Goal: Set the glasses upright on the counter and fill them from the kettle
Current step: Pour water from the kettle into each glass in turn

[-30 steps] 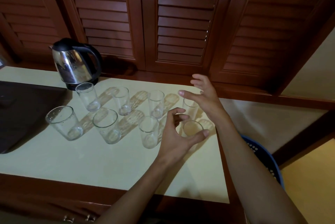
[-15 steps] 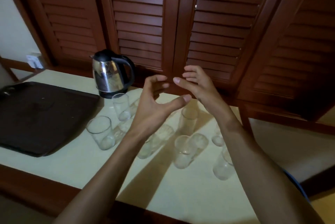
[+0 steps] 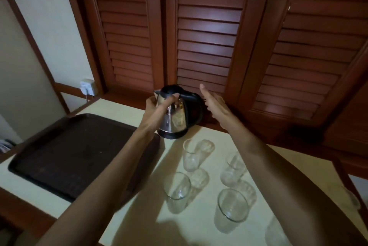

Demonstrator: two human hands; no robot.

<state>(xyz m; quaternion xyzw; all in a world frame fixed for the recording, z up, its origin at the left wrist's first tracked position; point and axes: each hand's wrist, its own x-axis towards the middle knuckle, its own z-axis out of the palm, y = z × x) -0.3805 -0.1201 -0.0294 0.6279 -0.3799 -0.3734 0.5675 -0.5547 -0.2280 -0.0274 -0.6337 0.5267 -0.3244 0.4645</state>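
Head view, the only one supplied. We find the electric kettle [image 3: 175, 114] at centre frame, standing at the back of the cream counter [image 3: 139, 216] against the louvred wooden doors [image 3: 207, 33]. It appears slightly tilted, and we cannot tell whether its base is on the counter or just lifted.

The left hand [image 3: 157, 104] grips the kettle's steel body near the top, thumb across the front below the black lid, fingers round the far side. The right hand [image 3: 214, 102] is spread and holds nothing; it hovers just right of the black handle [image 3: 194, 104], palm turned toward it, not visibly touching.

Below the kettle, in the lower centre and lower right, the drinking glasses [image 3: 177, 188] stand mouth-up on the counter in two rows. We count four clearly, among them the nearest large one [image 3: 231, 210], and part of another [image 3: 276, 231] at the bottom edge. All visible glasses look empty, though the light is dim.

In our judgement the uprighting is done for every glass in view, and filling has not begun: the kettle is only now being taken in hand. What is left is all the pouring.

A dark brown tray [image 3: 65, 156] lies at left, just beside the kettle. A wall socket [image 3: 87, 86] sits at the left.
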